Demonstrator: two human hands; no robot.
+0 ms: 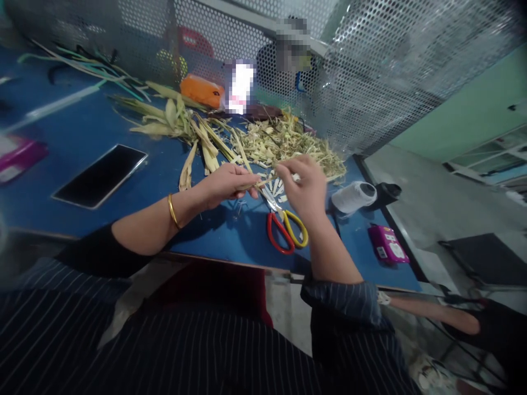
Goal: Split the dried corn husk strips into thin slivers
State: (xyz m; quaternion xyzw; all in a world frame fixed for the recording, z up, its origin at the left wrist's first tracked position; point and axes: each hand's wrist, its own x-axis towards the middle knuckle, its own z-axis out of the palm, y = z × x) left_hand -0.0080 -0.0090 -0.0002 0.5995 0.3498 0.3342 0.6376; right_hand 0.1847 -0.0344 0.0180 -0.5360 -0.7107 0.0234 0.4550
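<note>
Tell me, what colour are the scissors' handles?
One red handle, one yellow handle; best seen in the head view.

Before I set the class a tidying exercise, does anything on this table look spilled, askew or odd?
The scraps look untidy: they lie in a loose heap across the table beyond the right hand, with stray bits around the edges. The scissors, close to that hand, look partly open. Nothing else clearly stands out.

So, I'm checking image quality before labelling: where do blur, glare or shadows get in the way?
Head view: the right hand is motion-blurred, the left hand crisper; head view: a bright, pixelated patch near top centre hides detail; head view: the far-left purple packet looks soft; head view: shadows darken the blue table.
</note>
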